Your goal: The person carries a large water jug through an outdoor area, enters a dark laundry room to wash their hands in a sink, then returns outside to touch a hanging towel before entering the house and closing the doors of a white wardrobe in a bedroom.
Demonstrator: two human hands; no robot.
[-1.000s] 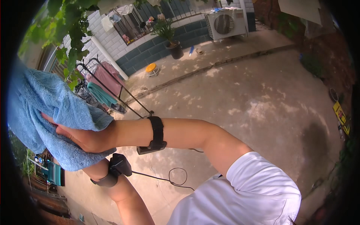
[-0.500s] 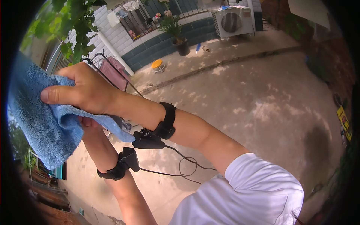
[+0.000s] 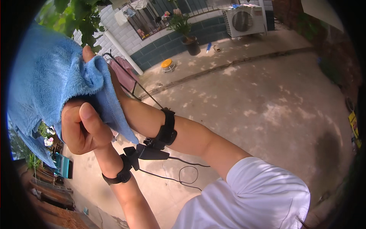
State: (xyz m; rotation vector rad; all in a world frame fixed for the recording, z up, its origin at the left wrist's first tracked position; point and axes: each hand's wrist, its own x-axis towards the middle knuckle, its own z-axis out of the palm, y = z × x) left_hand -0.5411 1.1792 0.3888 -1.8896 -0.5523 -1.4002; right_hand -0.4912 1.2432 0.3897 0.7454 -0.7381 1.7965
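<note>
A fluffy blue towel [image 3: 42,72] hangs raised at the left of the view, bunched around my two hands. My left hand [image 3: 85,128] is closed under the towel's folded edge, thumb bent over the curled fingers and the cloth lying against it. Behind the cloth, my right hand [image 3: 89,55] grips the upper folds; only a fingertip shows and the rest is covered. One corner of the towel dangles over my right forearm. Each wrist wears a black strap [image 3: 167,128] with a small black box and a thin cable.
A drying rack [image 3: 135,89] with pink cloth stands beyond my right forearm. Farther off are a yellow-topped stool [image 3: 167,64], a potted plant [image 3: 191,45] and an air-conditioner unit [image 3: 244,22]. Leaves [image 3: 82,23] hang at upper left; stacked timber [image 3: 57,198] lies at lower left.
The towel has shifted up and now drapes over my right hand, hiding most of it. My left hand, mostly covered before, has come into view below the cloth. The view has turned slightly.
</note>
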